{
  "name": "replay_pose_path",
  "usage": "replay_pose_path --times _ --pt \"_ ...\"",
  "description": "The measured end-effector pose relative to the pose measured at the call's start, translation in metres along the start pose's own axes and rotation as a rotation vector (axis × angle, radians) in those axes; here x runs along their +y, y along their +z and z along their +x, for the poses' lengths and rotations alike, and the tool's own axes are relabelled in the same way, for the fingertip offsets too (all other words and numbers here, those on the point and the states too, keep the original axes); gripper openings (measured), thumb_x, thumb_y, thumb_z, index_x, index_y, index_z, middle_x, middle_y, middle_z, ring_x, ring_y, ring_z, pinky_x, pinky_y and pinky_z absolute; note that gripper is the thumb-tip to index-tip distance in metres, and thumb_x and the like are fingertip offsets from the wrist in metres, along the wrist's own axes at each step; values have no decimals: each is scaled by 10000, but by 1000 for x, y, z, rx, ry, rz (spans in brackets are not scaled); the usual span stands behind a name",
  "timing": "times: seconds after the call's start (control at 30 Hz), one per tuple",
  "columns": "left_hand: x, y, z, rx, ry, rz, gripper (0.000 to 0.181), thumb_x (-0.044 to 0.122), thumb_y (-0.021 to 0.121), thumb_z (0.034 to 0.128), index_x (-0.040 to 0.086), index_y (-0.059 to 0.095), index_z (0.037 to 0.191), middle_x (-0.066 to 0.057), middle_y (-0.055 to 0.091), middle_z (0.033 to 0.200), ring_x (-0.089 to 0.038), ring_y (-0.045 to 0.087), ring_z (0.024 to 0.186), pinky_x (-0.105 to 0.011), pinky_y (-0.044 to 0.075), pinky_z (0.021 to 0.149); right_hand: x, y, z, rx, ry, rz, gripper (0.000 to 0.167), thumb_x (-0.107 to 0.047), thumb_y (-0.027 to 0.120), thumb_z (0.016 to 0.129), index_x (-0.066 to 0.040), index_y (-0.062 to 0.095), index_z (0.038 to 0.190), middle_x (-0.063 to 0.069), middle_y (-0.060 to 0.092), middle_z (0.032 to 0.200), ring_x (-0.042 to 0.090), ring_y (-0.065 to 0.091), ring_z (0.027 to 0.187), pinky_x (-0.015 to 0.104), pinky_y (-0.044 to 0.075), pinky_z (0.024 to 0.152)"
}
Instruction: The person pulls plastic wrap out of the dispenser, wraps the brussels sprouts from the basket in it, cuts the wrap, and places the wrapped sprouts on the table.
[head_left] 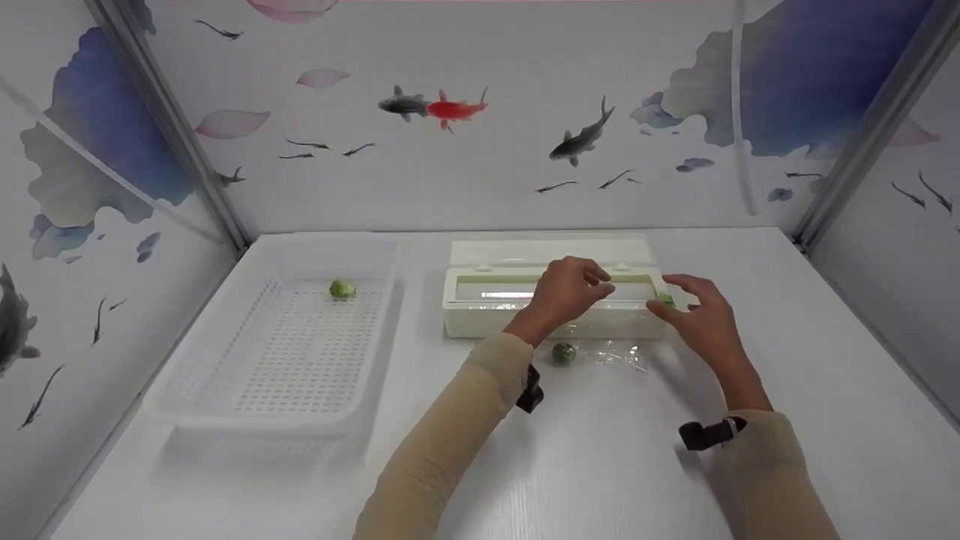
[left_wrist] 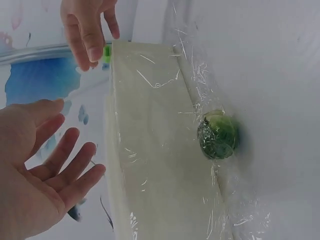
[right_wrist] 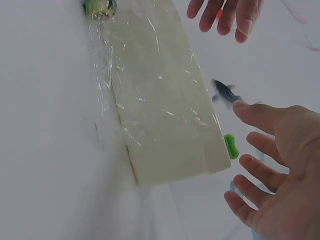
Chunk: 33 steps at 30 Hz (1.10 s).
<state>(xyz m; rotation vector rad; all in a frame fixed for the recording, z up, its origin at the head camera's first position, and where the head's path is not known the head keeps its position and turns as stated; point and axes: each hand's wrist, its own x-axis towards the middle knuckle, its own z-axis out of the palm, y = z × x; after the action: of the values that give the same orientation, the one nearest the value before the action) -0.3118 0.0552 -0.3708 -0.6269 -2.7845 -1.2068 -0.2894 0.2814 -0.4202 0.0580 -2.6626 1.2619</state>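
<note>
A pale cream cling film dispenser (head_left: 480, 322) lies lengthwise on the table with its lid tipped back. Clear film (head_left: 621, 355) hangs down its front onto the tabletop. Under or against that film sits a green Brussels sprout (left_wrist: 218, 135), just in front of the box. My left hand (head_left: 568, 289) hovers above the dispenser, fingers loosely bent and holding nothing. At the box's right end is a small green slider (right_wrist: 231, 146). Around that end my right hand (head_left: 701, 315) is spread, thumb and fingers apart; whether it touches the slider I cannot tell.
To the left stands a white perforated plastic basket (head_left: 259, 416) with another Brussels sprout (head_left: 343, 289) in its far part. White panels printed with fish and petals enclose the white table (head_left: 585, 480) at the back and both sides.
</note>
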Motion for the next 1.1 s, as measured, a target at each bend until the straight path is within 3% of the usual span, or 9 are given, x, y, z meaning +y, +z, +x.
replay_pose_path --times 0.2,0.33,0.57,0.8,0.97,1.1 --pt "1 22 7 -6 75 -14 250 259 681 969 108 752 1155 -12 731 1198 -159 661 1109 -223 538 914 22 0 0 -125 42 69 843 -489 732 886 -120 365 1549 215 239 1639 473 305 1471 634 366 1150" --pt "4 39 10 -13 106 21 267 275 645 992 120 737 1189 -19 722 1206 -160 638 1141 -216 515 964 31 0 1 -189 71 130 866 -494 730 885 -198 308 1581 172 155 1679 498 286 1476 636 365 1150" --pt "15 65 14 49 134 78 245 270 634 998 149 740 1183 21 736 1166 -141 632 1124 -206 500 965 38 3 0 -173 64 172 737 -437 704 924 -203 390 1548 135 249 1661 470 391 1435 566 441 1119" --pt "22 83 20 87 77 201 222 333 655 980 225 760 1143 41 725 1130 -144 620 1116 -277 437 938 40 7 -2 -140 26 209 610 -286 685 964 -172 449 1515 145 347 1618 427 347 1472 580 384 1164" --pt "24 92 26 104 0 260 227 336 659 974 251 750 1164 47 709 1163 -164 610 1142 -397 410 1084 39 7 3 -124 21 183 581 -236 668 977 -178 453 1513 134 370 1609 414 416 1434 539 440 1127" --pt "27 95 30 123 -27 289 209 335 666 969 249 760 1135 58 705 1148 -140 611 1112 -372 400 1080 38 5 5 -129 42 169 578 -198 650 988 -182 433 1524 126 353 1618 433 444 1409 529 462 1101"
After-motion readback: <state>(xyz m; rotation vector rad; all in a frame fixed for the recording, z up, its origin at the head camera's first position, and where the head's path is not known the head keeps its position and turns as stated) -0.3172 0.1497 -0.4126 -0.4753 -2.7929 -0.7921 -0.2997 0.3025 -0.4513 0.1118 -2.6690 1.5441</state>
